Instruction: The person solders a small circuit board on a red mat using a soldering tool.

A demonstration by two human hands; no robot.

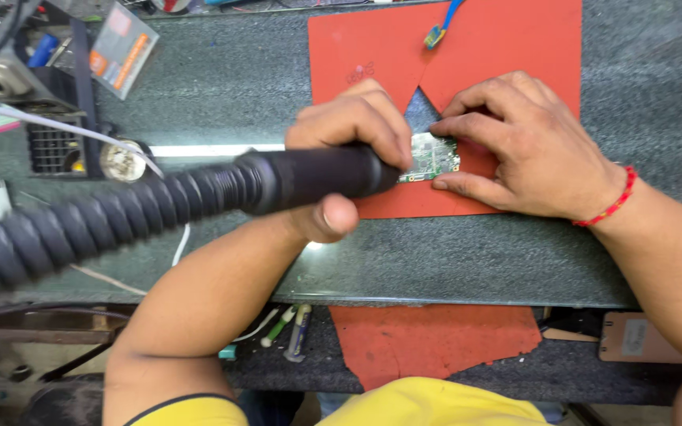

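The left hand is wrapping its fingers tightly around a black cylindrical hot-air handle with a ribbed black hose trailing off toward the left edge of the grey speckled worktop. The handle's tip is pointing at a small green circuit board, which is lying on an orange-red mat near the worktop's far edge. The right hand is resting spread, its fingertips pinning the board's right side; a red thread bracelet is circling its wrist.
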